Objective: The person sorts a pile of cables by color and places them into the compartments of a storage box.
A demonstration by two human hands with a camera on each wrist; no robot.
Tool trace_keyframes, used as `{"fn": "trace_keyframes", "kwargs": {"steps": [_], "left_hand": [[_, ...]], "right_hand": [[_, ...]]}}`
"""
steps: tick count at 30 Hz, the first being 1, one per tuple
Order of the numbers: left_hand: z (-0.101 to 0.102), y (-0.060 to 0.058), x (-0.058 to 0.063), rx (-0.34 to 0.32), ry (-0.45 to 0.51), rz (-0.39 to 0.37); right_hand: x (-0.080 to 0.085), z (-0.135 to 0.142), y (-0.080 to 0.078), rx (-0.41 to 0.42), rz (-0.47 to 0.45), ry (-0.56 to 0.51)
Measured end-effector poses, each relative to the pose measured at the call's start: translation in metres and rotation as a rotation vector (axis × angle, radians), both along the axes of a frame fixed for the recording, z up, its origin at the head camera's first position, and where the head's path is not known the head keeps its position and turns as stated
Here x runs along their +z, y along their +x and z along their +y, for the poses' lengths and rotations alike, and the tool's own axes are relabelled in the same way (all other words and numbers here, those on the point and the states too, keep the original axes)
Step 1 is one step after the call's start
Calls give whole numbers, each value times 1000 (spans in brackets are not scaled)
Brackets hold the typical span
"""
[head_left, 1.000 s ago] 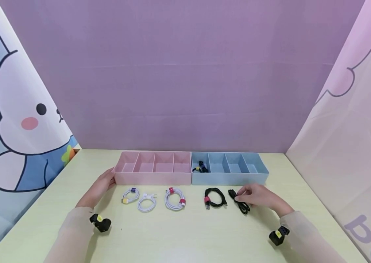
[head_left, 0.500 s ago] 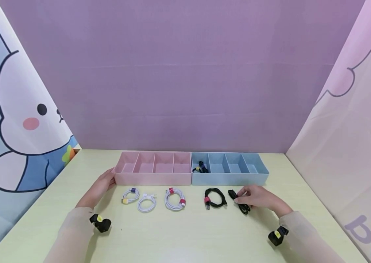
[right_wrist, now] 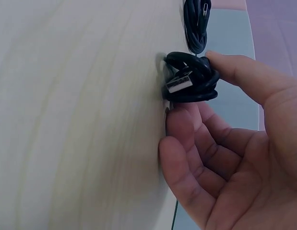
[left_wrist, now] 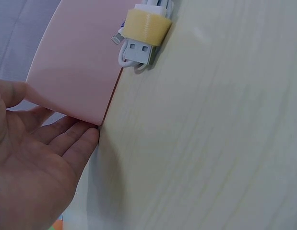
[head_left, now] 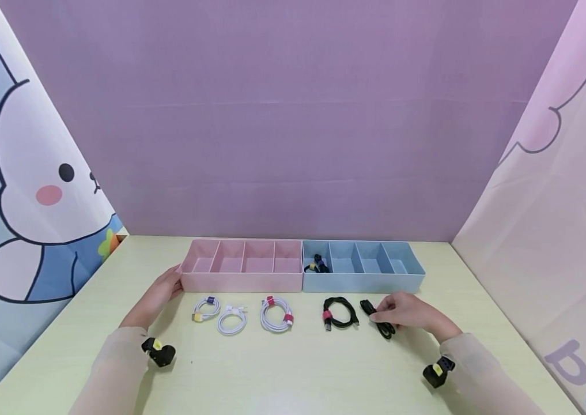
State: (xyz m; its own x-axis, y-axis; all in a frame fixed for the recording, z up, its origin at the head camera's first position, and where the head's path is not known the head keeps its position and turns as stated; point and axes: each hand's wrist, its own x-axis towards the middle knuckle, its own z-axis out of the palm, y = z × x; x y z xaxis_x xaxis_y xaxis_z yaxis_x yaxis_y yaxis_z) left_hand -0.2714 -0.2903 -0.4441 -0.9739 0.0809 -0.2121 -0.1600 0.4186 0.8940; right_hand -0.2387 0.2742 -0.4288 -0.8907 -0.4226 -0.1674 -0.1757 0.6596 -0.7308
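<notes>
My right hand pinches a black USB cable that lies bundled on the table, thumb on one side and fingers on the other. In the right wrist view its USB plug faces the camera. The left hand rests with fairly straight fingers against the left end of the pink divided box. Beside that box stands a blue divided box, with black cables in its leftmost compartment. Another black cable, coiled with a red strap, lies left of the pinched one.
Three white coiled cables lie in front of the pink box: one with a yellow strap, one with a white tie and one with red straps. A purple backdrop rises behind the table.
My right hand has shifted very slightly, staying at the black USB cable. The left hand and the boxes have not visibly moved.
</notes>
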Motion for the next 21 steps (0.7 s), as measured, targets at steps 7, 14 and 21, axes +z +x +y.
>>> {"fn": "trace_keyframes", "kwargs": {"steps": [7, 14, 21], "left_hand": [[-1, 0, 0, -16, 12, 13], [0, 2, 2, -30, 17, 33], [-1, 1, 1, -30, 28, 27]], "right_hand": [[0, 0, 0, 1, 17, 9], [0, -1, 1, 0, 41, 22], [-1, -1, 1, -1, 28, 15]]}}
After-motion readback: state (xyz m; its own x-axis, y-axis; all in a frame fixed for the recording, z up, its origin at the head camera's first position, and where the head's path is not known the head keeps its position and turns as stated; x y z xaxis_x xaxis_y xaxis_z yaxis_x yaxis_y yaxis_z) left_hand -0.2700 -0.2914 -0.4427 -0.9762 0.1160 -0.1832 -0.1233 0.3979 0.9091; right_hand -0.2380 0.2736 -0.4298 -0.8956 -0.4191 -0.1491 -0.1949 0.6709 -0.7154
